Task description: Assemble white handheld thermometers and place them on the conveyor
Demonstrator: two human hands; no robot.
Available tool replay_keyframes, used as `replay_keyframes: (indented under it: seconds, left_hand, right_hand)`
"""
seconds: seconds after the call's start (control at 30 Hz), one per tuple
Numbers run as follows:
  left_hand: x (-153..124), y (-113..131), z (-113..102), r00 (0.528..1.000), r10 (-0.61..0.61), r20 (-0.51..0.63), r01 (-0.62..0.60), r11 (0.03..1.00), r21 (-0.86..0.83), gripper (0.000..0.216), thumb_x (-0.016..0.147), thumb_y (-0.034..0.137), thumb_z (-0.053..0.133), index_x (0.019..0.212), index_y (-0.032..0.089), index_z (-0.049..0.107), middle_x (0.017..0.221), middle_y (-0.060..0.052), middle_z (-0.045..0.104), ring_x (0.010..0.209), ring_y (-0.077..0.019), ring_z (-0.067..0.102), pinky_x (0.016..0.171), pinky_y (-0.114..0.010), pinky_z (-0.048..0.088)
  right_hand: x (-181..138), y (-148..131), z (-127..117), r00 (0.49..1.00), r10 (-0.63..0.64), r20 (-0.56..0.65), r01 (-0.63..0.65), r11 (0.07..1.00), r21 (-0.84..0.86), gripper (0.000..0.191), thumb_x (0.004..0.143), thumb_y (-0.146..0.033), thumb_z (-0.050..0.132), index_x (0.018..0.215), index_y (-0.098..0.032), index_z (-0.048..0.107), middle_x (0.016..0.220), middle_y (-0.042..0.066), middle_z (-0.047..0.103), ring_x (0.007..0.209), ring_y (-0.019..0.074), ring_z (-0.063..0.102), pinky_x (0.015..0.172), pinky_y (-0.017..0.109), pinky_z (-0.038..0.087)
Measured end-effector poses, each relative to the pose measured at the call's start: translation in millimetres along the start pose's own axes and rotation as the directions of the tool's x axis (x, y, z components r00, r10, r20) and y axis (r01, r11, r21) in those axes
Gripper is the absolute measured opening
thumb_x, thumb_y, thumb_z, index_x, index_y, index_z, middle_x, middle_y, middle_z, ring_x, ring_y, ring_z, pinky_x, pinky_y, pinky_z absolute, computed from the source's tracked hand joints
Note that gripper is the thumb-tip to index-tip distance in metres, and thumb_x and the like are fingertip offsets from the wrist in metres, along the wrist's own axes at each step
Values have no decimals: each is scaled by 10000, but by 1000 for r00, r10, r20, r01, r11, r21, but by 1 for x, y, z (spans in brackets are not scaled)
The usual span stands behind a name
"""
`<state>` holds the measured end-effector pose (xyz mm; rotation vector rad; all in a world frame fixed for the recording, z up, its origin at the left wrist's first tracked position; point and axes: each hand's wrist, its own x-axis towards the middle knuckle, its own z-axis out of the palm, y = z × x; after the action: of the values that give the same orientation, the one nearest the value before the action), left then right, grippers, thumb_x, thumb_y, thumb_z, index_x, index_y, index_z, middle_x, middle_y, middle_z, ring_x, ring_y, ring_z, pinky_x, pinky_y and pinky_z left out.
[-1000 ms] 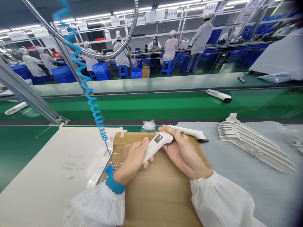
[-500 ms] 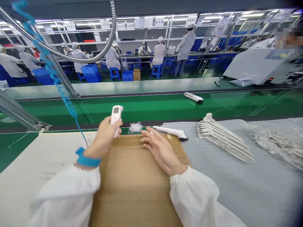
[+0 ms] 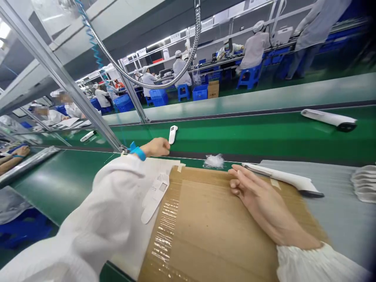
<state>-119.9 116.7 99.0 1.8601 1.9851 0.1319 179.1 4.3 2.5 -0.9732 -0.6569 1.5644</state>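
A white handheld device with a small screen (image 3: 173, 134), shaped like a forehead thermometer, lies on the green belt. Just beside its lower end is my left hand (image 3: 158, 147), fingers curled together and the whole device visible outside them. My right hand (image 3: 258, 196) is held over the cardboard (image 3: 211, 227), its fingers loosely stretched with nothing in them. Beyond those fingers lies a white shell with a dark end (image 3: 284, 178). A flat white casing part with a window (image 3: 155, 197) rests at the cardboard's left edge, beside my left sleeve.
Crumpled clear plastic (image 3: 214, 161) lies behind the cardboard. Other white devices (image 3: 329, 118) sit on the belt (image 3: 235, 135), one far left. Stacked white shells (image 3: 364, 184) are at right. A metal post (image 3: 73, 86) slants at left. Co-workers sit beyond; one's hand (image 3: 22, 151) shows far left.
My left hand has moved forward onto the belt and let go of the white handheld device. My view has swung left and tilted. My right hand stays over the cardboard.
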Motion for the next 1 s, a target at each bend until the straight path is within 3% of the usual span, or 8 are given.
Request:
replay_keyframes:
  seconds: [0.2,0.3,0.43,0.53,0.67,0.8,0.9,1.0]
  left_hand:
    - [-99,-47,37,976,189,105,-202,971,130,405,782,444,719,1121,226,681,1109,-79,668,1000,-243,627,869,-323,475]
    - [-112,-68,67,995,24,-98,-4,980,198,280,905,389,592,1098,201,669,1084,-96,659,997,-233,633,864,-323,479]
    - [-106,-73,76,942,-135,-306,209,951,227,285,956,328,500,1060,115,657,1123,-196,614,1041,-326,612,882,-434,470]
    - [-97,-46,72,927,-61,-370,161,956,245,254,937,280,532,1090,116,652,1193,-206,586,1146,-369,558,949,-485,445]
    - [-71,27,85,932,292,-215,-276,956,103,241,945,274,549,1102,139,673,1153,-161,649,1117,-293,603,1003,-407,459]
    - [-33,93,110,872,471,-134,-466,882,65,258,947,220,525,1141,197,694,1248,-114,655,1204,-264,589,1018,-356,455]
    - [-15,112,113,876,479,-57,-477,878,50,202,890,167,551,845,188,748,991,-109,725,1031,-276,674,930,-363,493]
    - [-17,107,105,865,499,-52,-498,867,34,148,857,202,606,824,213,749,1015,-99,737,1034,-291,675,961,-382,487]
  right_hand:
    - [0,3,2,1000,-24,-8,23,998,-53,450,649,-479,889,1016,-253,757,1025,25,671,730,122,503,593,224,463]
    - [1,2,3,999,-30,-14,30,998,-59,465,612,-476,908,990,-251,761,1013,28,664,714,126,494,580,239,456]
    - [3,1,1,998,-56,-40,54,997,-59,450,600,-451,919,971,-252,761,1000,29,659,692,122,487,553,242,442]
    - [4,1,-2,995,-78,-55,75,996,-55,416,626,-415,913,975,-253,756,975,20,649,682,113,483,547,234,438]
    - [4,-1,-3,992,-96,-84,93,995,-35,378,626,-373,916,939,-240,751,943,9,640,654,95,476,537,227,426]
    - [2,-3,-1,993,-85,-80,84,996,-22,353,640,-359,906,930,-242,740,917,2,645,643,102,478,548,252,422]
    - [2,-2,-1,994,-95,-58,94,995,-16,347,666,-361,888,950,-237,731,901,4,661,643,115,485,573,279,417]
    - [2,-1,-1,992,-105,-67,105,994,0,387,647,-380,893,953,-220,718,852,2,666,626,113,478,579,283,389]
